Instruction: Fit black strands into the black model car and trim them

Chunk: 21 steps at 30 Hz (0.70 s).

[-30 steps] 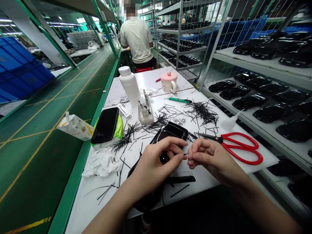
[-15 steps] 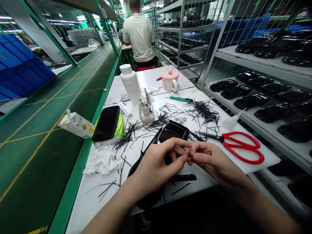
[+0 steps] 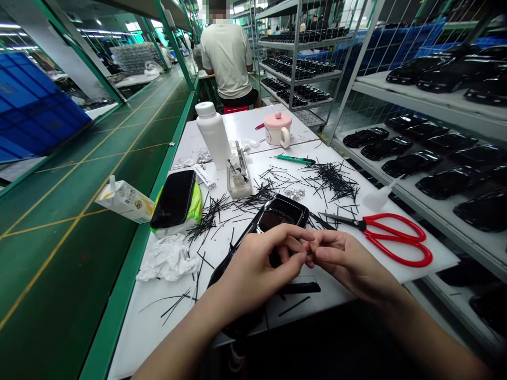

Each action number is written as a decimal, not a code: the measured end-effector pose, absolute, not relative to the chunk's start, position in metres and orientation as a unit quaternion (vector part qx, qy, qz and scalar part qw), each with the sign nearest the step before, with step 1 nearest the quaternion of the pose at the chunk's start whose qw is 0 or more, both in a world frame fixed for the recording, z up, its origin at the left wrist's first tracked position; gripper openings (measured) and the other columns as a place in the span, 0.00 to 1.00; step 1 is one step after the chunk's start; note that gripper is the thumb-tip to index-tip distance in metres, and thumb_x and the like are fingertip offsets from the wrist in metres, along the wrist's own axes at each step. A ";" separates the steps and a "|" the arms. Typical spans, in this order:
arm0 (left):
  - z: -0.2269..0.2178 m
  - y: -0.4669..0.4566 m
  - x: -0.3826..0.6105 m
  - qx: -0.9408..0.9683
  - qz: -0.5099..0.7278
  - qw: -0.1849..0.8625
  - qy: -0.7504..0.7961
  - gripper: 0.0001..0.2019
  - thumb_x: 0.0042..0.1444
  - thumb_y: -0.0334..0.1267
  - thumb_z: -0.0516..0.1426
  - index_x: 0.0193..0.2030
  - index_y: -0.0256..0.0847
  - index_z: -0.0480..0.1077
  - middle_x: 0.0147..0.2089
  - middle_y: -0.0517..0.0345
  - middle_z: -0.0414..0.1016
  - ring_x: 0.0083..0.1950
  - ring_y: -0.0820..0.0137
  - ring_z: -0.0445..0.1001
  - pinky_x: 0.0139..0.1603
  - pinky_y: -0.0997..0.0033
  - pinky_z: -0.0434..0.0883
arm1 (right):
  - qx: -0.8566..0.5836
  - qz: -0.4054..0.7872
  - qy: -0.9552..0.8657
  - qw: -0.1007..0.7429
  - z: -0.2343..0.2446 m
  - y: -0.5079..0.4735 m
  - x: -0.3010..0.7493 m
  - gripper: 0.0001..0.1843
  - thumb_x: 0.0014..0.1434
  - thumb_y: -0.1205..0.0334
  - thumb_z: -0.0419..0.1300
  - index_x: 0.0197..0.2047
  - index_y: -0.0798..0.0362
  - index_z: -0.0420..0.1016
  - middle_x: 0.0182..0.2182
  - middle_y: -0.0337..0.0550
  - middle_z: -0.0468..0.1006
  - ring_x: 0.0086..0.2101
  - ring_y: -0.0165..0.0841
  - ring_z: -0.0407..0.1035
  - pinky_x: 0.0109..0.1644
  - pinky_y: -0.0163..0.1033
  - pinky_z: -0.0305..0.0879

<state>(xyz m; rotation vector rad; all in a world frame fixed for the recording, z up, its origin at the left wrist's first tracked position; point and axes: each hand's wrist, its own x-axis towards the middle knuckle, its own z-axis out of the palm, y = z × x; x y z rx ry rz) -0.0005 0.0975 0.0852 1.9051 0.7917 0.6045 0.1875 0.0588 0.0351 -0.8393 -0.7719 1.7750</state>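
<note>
A glossy black model car body lies on the white work table, partly covered by my left hand. My left thumb and fingers are pinched together above it. Facing it, my right hand is also closed in a pinch, and the fingertips of both hands meet. Whatever is between them is too small to make out. Just below the hands lies a black strip. Red-handled scissors rest right of my right hand. Loose thin black strips are scattered beyond the car.
A phone, crumpled tissue and drink carton lie to the left. Farther back stand a white bottle, a lidded mug and a green cutter. Racks of black car bodies line the right; a person sits ahead.
The view has shifted very slightly. Both hands stay pinched together in nearly the same place, with only small fingertip movement.
</note>
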 end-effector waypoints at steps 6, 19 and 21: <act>0.085 0.098 0.000 0.781 0.241 0.475 0.327 0.14 0.58 0.26 0.55 0.50 0.41 0.71 0.36 0.61 0.81 0.33 0.74 0.77 0.35 0.77 0.71 | -0.352 0.732 -0.326 0.483 0.031 0.059 0.189 0.10 0.49 0.59 0.73 0.32 0.52 0.80 0.32 0.39 0.75 0.35 0.31 0.68 0.45 0.36 0.66; 0.083 0.099 0.000 0.794 0.233 0.458 0.325 0.12 0.58 0.28 0.58 0.48 0.43 0.72 0.36 0.66 0.79 0.29 0.79 0.70 0.34 0.79 0.68 | -0.340 0.735 -0.371 0.454 0.027 0.060 0.190 0.09 0.54 0.58 0.70 0.34 0.54 0.80 0.31 0.40 0.73 0.37 0.31 0.68 0.48 0.34 0.65; 0.083 0.099 0.000 0.794 0.233 0.459 0.323 0.11 0.59 0.29 0.58 0.48 0.43 0.73 0.35 0.66 0.79 0.30 0.79 0.70 0.35 0.79 0.68 | -0.348 0.722 -0.390 0.454 0.026 0.060 0.191 0.08 0.56 0.57 0.69 0.34 0.53 0.79 0.32 0.40 0.73 0.38 0.31 0.69 0.49 0.34 0.65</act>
